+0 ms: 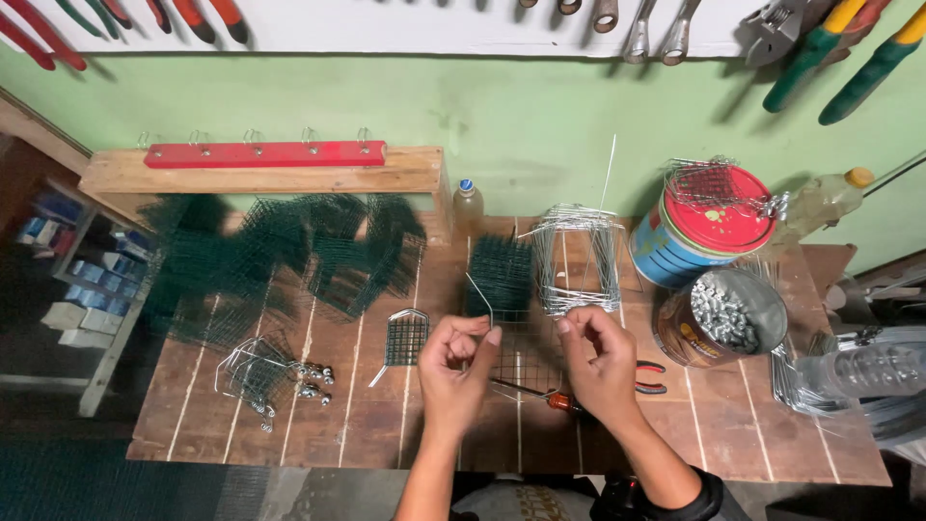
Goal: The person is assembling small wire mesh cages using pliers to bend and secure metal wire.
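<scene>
My left hand (458, 367) and my right hand (598, 362) are raised over the wooden table (386, 425), fingers pinched. The left hand holds a thin bent wire (479, 294) that rises up and left from its fingertips. The right hand's fingertips are closed near the other end; I cannot tell whether they grip it. Under the hands lies a flat piece of wire mesh (526, 362). A screwdriver with an orange handle (555, 399) lies beneath the right hand, and red-handled pliers (649, 378) lie just to its right.
A stack of green mesh squares (502, 275) and a bundle of bent wires (577, 256) sit behind the hands. Green mesh sheets (289, 256) cover the left. A small mesh panel (405, 338), finished wire pieces (265, 376), a red-lidded tin (699, 227) and a can of metal parts (719, 314) stand around.
</scene>
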